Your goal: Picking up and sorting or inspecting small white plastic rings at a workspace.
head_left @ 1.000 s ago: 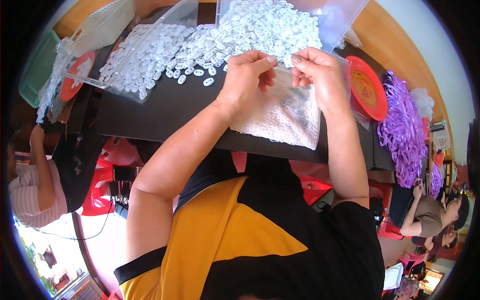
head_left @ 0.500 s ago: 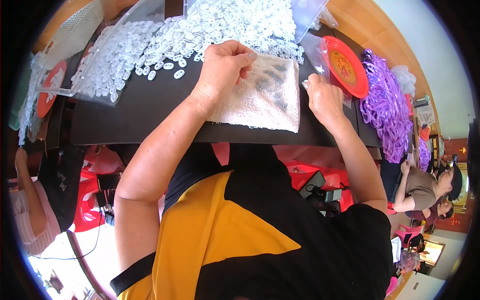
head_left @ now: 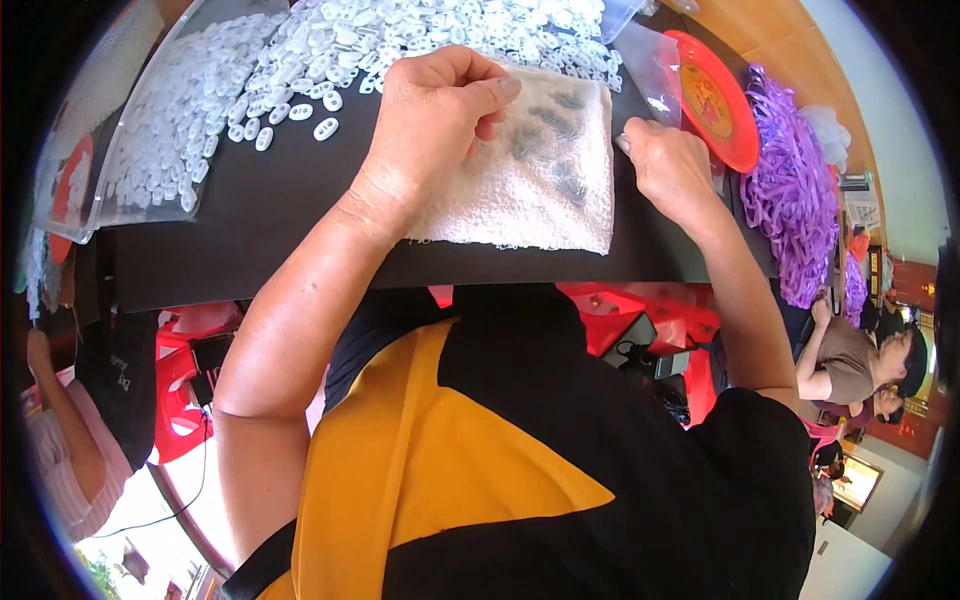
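My left hand (head_left: 435, 120) is closed in a pinch over the upper left part of a white towel (head_left: 500, 210). Whatever lies between its thumb and fingers is hidden. Just off the towel's right edge, my right hand (head_left: 668, 168) has its fingers curled and thumb pressed in; what it holds, if anything, is too small to name. Small grey, thin metallic-looking pieces (head_left: 568, 188) lie in clusters on the towel. Beyond it spreads a heap of white oval plastic pieces with two holes (head_left: 330, 50), some strewn singly on the dark table (head_left: 280, 215).
At left, a clear plastic bin (head_left: 150, 150) holds more white pieces. A red plate (head_left: 718, 100), a clear plastic bag (head_left: 648, 65) and a bundle of purple ribbons (head_left: 790, 190) are on the right. Other people (head_left: 850, 370) sit at the far right and far left.
The whole view has shifted slightly, so the bin sits further left and the heap higher up. Both hands keep nearly the same place and pinch relative to the towel.
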Motion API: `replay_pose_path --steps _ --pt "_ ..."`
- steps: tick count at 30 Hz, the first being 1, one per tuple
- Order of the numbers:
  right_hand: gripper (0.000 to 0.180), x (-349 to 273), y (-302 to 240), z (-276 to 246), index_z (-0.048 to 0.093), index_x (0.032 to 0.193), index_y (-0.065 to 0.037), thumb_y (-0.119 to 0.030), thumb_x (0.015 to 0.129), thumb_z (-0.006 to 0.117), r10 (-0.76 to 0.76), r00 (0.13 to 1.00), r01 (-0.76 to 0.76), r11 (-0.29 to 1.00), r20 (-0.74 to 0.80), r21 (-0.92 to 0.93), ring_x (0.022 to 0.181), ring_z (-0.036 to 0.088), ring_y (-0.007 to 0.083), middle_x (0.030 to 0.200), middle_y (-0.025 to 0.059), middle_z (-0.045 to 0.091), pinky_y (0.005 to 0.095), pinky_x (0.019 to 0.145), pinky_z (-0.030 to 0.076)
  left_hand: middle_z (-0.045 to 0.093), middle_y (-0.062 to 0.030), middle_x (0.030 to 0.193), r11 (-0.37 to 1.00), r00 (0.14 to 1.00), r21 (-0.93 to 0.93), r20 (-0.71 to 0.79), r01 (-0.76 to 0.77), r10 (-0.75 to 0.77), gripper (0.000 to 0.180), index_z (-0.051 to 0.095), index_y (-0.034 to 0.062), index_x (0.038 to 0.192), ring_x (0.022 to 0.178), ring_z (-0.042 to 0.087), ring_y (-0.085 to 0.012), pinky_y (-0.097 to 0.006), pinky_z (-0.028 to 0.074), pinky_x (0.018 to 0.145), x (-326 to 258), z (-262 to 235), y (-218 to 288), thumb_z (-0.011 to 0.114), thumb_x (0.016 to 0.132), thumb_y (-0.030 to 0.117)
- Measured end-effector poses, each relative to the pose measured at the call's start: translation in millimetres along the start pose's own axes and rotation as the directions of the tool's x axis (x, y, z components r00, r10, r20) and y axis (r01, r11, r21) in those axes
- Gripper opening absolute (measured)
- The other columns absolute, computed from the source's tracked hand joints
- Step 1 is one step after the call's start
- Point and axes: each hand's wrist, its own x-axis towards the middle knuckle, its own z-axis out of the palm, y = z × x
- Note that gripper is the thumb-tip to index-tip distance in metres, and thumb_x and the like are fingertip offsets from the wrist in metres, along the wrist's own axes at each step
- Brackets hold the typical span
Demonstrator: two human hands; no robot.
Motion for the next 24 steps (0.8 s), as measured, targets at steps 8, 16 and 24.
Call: replay_pose_path --steps 8,16,24 --pt "0.029 -0.5 14.0 -9.5 0.060 0.074 -0.005 -0.029 0.090 0.063 0.258 0.913 -0.404 0.461 0.316 0.790 0.049 0.051 0.0139 0.057 0.0022 0.053 0.0266 0.050 0.036 0.061 -0.0028 0.068 0.976 0.981 0.107 0.069 -0.191 0.184 0.005 0.065 -0.0021 0.084 0.063 0.054 -0.0084 -0.024 0.047 0.061 -3.2 6.8 -8.8 0.063 0.084 0.003" --pt "0.026 -10.5 -50.8 -50.4 0.064 0.081 -0.004 -0.025 0.094 0.059 0.068 0.979 -0.204 0.243 0.193 0.948 0.054 0.049 0.0056 0.061 -0.0019 0.054 0.0208 0.052 0.033 0.061 -0.0062 0.080 0.876 0.830 0.102 0.385 -0.472 0.403 0.021 0.066 0.0008 0.099 0.071 0.061 -0.0115 -0.025 0.050 0.067 -21.7 21.5 -0.3 0.068 0.078 -0.003" --pt "0.023 -25.8 -69.0 -57.2 0.060 0.083 0.003 -0.017 0.095 0.059 0.059 0.976 -0.212 0.056 0.209 0.976 0.055 0.050 0.0114 0.063 0.0010 0.046 0.0251 0.053 0.040 0.065 -0.0055 0.084 0.912 0.859 -0.042 0.320 -0.408 0.399 0.016 0.063 -0.0025 0.096 0.079 0.063 -0.0098 -0.025 0.052 0.069 -50.2 25.3 0.1 0.069 0.081 -0.004"
